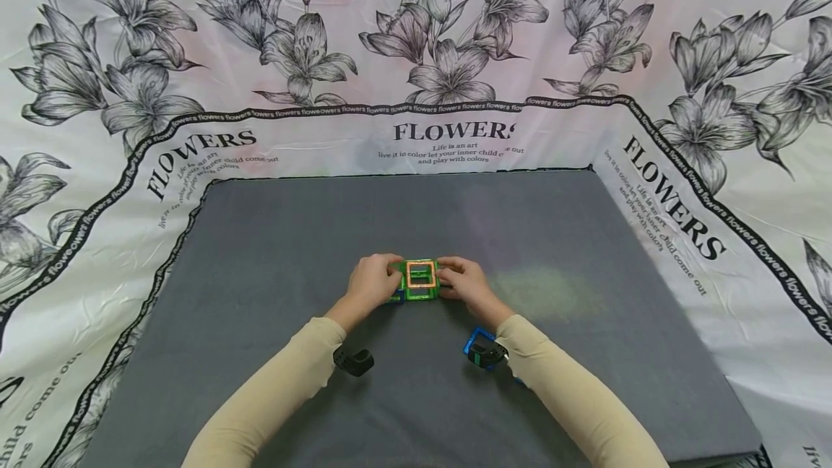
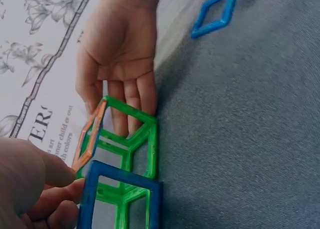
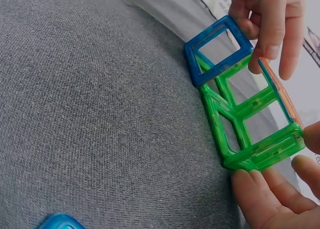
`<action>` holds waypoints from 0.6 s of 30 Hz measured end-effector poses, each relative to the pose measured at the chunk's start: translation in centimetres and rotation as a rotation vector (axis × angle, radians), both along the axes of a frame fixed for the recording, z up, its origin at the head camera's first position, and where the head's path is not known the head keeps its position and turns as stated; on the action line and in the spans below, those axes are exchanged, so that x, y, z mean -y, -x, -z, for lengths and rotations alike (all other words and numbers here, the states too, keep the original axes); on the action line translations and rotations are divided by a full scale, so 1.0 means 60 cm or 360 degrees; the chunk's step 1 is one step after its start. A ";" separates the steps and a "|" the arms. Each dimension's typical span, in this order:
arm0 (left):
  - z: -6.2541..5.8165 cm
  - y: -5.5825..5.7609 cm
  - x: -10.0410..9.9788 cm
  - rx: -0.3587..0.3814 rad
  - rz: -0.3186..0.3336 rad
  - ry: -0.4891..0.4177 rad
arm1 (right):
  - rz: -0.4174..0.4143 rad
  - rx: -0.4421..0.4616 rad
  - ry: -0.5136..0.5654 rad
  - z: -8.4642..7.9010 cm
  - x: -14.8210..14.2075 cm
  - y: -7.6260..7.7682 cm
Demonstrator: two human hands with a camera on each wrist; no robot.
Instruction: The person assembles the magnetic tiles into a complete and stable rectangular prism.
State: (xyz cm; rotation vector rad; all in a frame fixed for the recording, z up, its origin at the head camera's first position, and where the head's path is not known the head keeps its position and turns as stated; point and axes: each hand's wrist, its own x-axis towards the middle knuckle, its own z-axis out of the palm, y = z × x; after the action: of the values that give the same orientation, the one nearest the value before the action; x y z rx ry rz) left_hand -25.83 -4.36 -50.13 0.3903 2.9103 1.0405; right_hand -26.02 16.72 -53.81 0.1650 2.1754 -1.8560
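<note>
A small box of green square magnetic tiles (image 3: 257, 149) stands on the cloth, with see-through frames. An orange square tile (image 1: 421, 263) lies over its top, and a blue square tile (image 3: 220, 71) stands upright at its left end, facing me. My left hand (image 1: 373, 282) pinches the top left edge beside the orange tile, thumb and fingertips close together. On the opposite side my right hand (image 1: 469, 284) holds the green end, its thumb near the top corner and its fingers low along the side. The far faces of the box are partly hidden.
A loose blue tile (image 1: 477, 338) lies under the right wrist, partly covered by the black wrist camera (image 1: 487, 354). Another black camera (image 1: 354, 362) hangs by the left sleeve. Flower-printed cloth (image 1: 455, 143) rises behind and beside the grey table (image 1: 292, 222).
</note>
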 end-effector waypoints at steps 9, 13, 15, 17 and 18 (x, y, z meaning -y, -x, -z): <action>0.028 0.002 0.039 -0.0277 -0.0124 -0.0290 | -0.0184 -0.0106 -0.0234 -0.024 -0.049 -0.014; 0.042 0.011 0.060 0.0039 -0.0236 -0.0535 | -0.0246 -0.0134 -0.0329 -0.032 -0.085 -0.037; 0.046 0.021 0.064 0.0211 -0.0250 -0.0599 | -0.0230 -0.0100 -0.0322 -0.034 -0.097 -0.054; 0.049 0.031 0.066 0.0335 -0.0226 -0.0638 | -0.0189 -0.0038 -0.0249 -0.035 -0.099 -0.073; 0.051 0.037 0.066 0.0388 -0.0211 -0.0654 | -0.0183 -0.0008 -0.0186 -0.034 -0.097 -0.082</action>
State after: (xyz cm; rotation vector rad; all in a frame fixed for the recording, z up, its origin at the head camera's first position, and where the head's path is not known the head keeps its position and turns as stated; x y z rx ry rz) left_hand -28.03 -8.34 -53.18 0.0676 2.5283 1.5858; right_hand -21.09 22.53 -51.77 0.0571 2.2474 -1.6711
